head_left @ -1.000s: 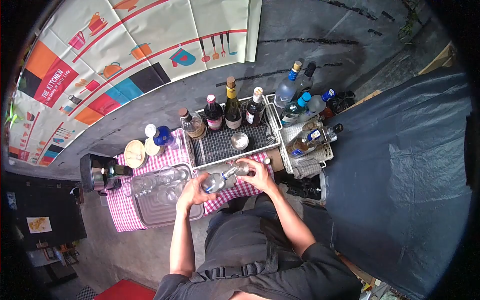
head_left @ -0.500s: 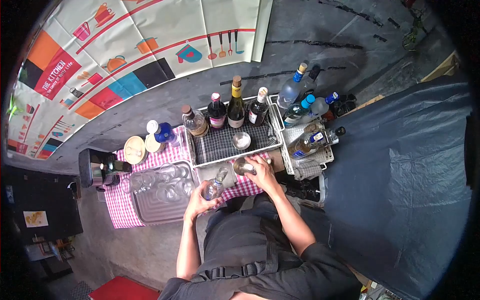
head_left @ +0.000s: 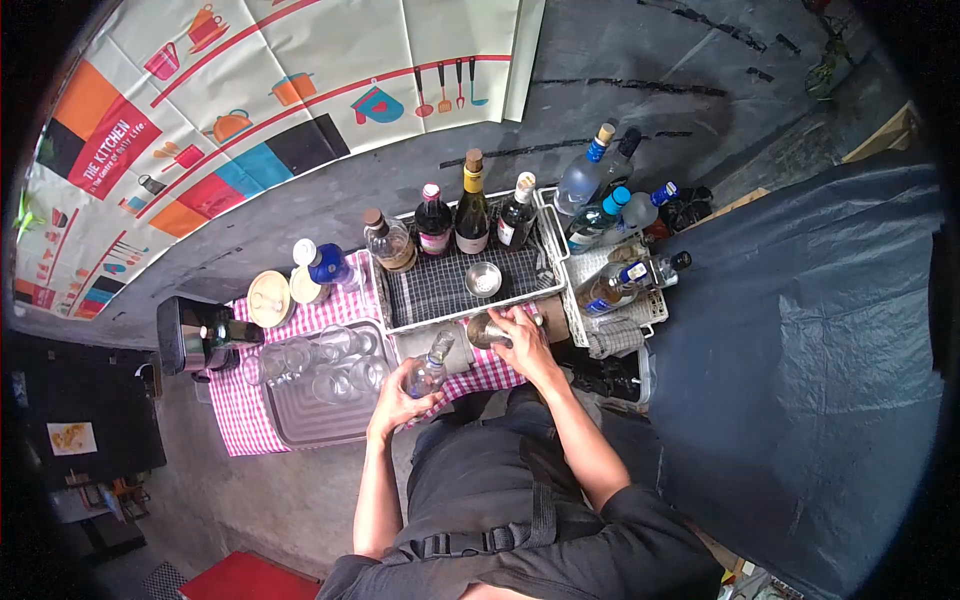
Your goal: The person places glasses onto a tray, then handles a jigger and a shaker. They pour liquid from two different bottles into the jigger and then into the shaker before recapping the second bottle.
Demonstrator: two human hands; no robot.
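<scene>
My left hand (head_left: 402, 396) is wrapped round a clear glass bottle (head_left: 427, 376) with a narrow neck, which leans up and to the right over the front of the table. To its right, my right hand (head_left: 522, 347) grips a metal cup (head_left: 487, 330), its fingers round the cup's right side. Bottle and cup are apart. Just beyond them is a white basket (head_left: 470, 318) lined with a checked cloth, where a small metal bowl (head_left: 483, 280) sits. Whether the cup holds anything cannot be made out.
Several corked or capped bottles (head_left: 471, 215) line the basket's back. More bottles (head_left: 612, 288) stand in a second basket (head_left: 655, 312) at right. On the left are a tray (head_left: 305, 432) of upturned glasses, two round lids (head_left: 270, 299), a blue bottle (head_left: 326, 264) and a black appliance (head_left: 185, 335).
</scene>
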